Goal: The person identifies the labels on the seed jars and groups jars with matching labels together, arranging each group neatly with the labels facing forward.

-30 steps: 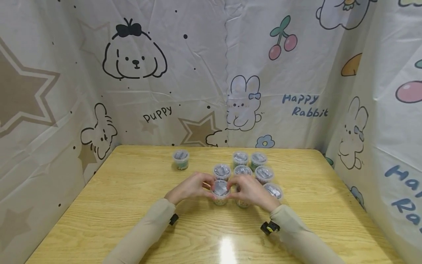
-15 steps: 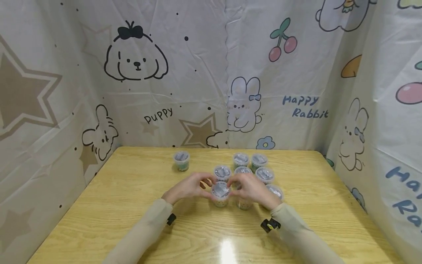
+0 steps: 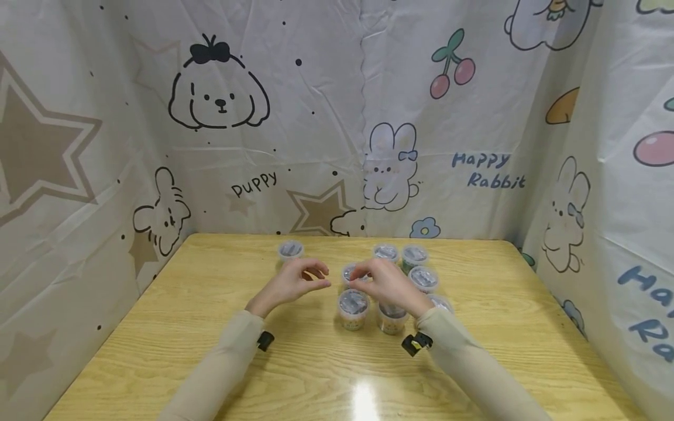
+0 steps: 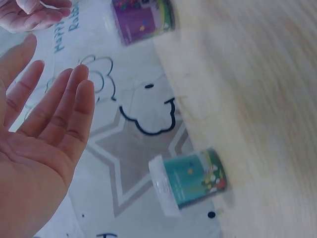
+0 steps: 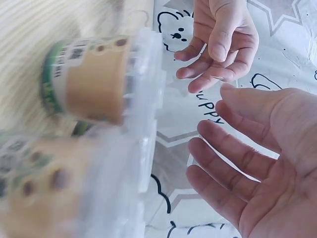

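My left hand hovers over the table with loosely bent fingers and nothing in them. It is nearest to a lone lidded plastic cup, whose teal label shows in the left wrist view. My right hand, also holding nothing, is above the grouped cups and hides part of them. Below and between the hands stands an upright cup with a clear lid; its tan label is visible in the right wrist view. Another tan cup stands right of it.
Behind and right of the front pair are several more lidded cups in close rows. A purple-labelled cup shows in the left wrist view. A patterned curtain borders the wooden table at the back and sides.
Both hands have let go of the front-left cup and risen. The left hand has moved away to the left. The cup stays standing beside the front-right one.
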`<action>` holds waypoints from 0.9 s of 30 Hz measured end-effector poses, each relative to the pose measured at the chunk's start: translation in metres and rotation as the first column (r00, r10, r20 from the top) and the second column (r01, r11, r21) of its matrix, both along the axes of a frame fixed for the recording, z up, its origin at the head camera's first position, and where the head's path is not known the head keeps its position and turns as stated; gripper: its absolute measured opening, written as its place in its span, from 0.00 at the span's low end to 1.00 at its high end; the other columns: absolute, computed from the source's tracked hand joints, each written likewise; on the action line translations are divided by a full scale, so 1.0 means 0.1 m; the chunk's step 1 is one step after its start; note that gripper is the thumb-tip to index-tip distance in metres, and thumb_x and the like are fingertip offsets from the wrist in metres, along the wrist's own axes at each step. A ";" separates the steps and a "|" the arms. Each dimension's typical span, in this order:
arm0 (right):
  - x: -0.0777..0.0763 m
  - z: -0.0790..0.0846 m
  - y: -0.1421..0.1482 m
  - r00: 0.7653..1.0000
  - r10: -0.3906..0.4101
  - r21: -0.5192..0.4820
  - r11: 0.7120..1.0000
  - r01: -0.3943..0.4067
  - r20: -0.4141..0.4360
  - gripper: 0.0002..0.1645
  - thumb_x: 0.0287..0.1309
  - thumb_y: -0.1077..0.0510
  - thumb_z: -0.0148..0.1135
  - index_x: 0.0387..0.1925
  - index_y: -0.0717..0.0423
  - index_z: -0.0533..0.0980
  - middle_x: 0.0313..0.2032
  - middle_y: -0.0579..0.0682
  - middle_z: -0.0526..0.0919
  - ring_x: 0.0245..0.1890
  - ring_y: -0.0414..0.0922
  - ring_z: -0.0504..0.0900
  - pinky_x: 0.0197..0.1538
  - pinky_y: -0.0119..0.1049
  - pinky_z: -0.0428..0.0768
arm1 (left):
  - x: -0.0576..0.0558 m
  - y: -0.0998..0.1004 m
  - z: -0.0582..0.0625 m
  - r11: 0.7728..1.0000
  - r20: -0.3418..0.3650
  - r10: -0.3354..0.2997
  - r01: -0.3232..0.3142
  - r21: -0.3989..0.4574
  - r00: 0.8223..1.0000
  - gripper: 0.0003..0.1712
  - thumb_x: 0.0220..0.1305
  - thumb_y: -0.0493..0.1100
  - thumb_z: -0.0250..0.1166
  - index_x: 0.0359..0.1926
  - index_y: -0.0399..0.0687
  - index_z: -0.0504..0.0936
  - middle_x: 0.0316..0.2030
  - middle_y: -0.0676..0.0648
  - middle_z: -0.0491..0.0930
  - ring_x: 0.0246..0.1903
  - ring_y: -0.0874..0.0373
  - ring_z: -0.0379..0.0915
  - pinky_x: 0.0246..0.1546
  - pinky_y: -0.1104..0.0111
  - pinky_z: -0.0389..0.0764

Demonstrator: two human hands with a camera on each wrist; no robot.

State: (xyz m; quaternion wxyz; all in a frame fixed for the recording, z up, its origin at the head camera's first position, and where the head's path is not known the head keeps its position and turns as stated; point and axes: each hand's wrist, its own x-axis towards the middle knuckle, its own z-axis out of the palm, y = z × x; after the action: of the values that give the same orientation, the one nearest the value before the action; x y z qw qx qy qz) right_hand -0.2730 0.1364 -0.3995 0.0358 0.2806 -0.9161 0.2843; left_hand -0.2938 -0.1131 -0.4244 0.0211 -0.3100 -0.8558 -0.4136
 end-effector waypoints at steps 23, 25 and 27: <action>-0.60 0.12 -0.91 0.999 -0.014 -0.014 1.000 0.015 0.044 0.06 0.64 0.55 0.64 0.34 0.50 0.85 0.36 0.44 0.88 0.34 0.38 0.82 0.39 0.34 0.81 | -0.39 -0.50 0.07 0.932 -0.100 0.362 -0.357 0.067 0.927 0.07 0.64 0.39 0.67 0.40 0.39 0.85 0.39 0.43 0.86 0.41 0.48 0.81 0.44 0.54 0.83; -0.63 0.10 -0.96 0.999 -0.027 -0.001 1.000 0.027 0.044 0.06 0.63 0.56 0.64 0.35 0.51 0.85 0.36 0.45 0.88 0.35 0.39 0.83 0.39 0.34 0.81 | -0.42 -0.53 0.04 0.930 -0.104 0.367 -0.363 0.057 0.924 0.07 0.64 0.39 0.67 0.40 0.39 0.85 0.39 0.42 0.86 0.41 0.47 0.81 0.44 0.54 0.82; -0.67 0.07 -1.01 0.998 -0.030 0.008 1.000 0.029 0.051 0.06 0.63 0.57 0.64 0.36 0.52 0.85 0.37 0.46 0.88 0.37 0.40 0.83 0.41 0.35 0.82 | -0.44 -0.55 0.01 0.926 -0.101 0.379 -0.376 0.042 0.920 0.07 0.64 0.39 0.67 0.40 0.39 0.86 0.40 0.42 0.86 0.41 0.46 0.81 0.44 0.53 0.82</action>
State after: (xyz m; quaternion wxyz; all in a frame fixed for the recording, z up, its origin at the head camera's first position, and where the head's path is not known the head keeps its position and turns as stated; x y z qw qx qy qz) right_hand -0.3398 0.0356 -0.3920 0.0156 0.2598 -0.9217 0.2876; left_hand -0.3381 -0.1686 -0.4236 0.1496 -0.1608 -0.8924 -0.3941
